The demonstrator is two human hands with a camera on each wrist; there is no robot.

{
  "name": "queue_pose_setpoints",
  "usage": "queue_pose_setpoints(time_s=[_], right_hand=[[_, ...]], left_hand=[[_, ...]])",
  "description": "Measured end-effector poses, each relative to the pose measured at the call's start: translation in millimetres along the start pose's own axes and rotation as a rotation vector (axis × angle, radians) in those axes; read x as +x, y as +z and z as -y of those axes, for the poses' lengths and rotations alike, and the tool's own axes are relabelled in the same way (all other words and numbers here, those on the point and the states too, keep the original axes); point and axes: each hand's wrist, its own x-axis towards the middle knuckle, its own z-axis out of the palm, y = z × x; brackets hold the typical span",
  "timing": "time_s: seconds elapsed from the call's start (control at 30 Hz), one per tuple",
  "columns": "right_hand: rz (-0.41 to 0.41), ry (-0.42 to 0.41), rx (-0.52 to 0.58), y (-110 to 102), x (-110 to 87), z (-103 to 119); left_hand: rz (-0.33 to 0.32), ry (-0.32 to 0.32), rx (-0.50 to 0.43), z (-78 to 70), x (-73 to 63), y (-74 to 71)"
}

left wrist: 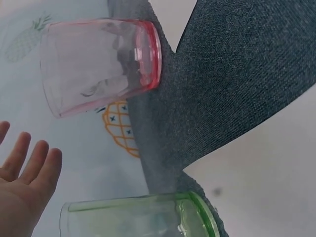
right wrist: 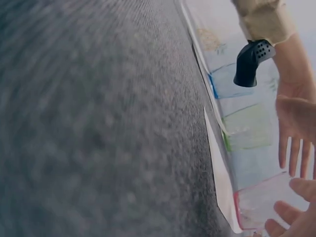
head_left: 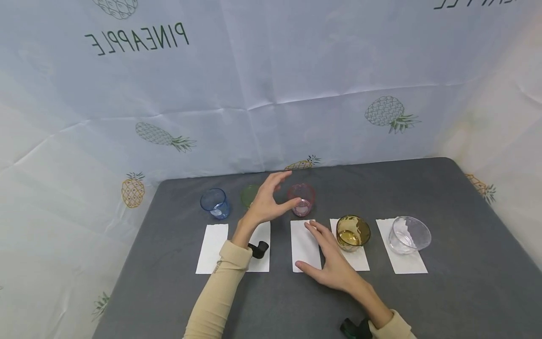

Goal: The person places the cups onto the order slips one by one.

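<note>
My left hand (head_left: 268, 201) reaches over the back of the table, its fingers spread and holding nothing. Its thumb tip lies in front of the pink glass (head_left: 302, 194) in the head view; the left wrist view shows a gap between the fingers and this glass (left wrist: 94, 64). Partly hidden behind that hand is a green glass (head_left: 248, 194). Nearer the front, my right hand (head_left: 334, 267) hovers with parted fingers over a white paper strip (head_left: 301, 242), also holding nothing. An amber glass (head_left: 353, 230) stands on another strip, just right of the right hand's fingers.
A blue glass (head_left: 214, 202) stands at the back left. On the rightmost paper strip (head_left: 391, 240) is a clear glass (head_left: 409, 235). More strips (head_left: 211, 249) lie in the row on the grey table (head_left: 169, 292). A pineapple-print cloth (head_left: 271, 70) hangs behind the table.
</note>
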Motion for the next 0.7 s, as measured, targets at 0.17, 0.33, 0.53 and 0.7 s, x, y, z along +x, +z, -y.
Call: queue_pose_setpoints(time_s=[0.17,0.33,0.53,0.7], right_hand=[[0.014,0.034,-0.012,3,-0.7,-6],[0.032,0.067,-0.006,4,-1.1,-11],[0.072,0.086,-0.032,7,0.2,-16],[0.093,0.102,-0.027,6,0.4,-16]], left_hand=[[0.037,-0.001,0.032,-0.4,1.1,4.2],[0.064,0.003,0.012,-1.3,2.8,7.8],[0.088,-0.016,0.03,-0.1,3.7,13.0],[0.114,-0.03,0.044,2.0,3.8,17.7]])
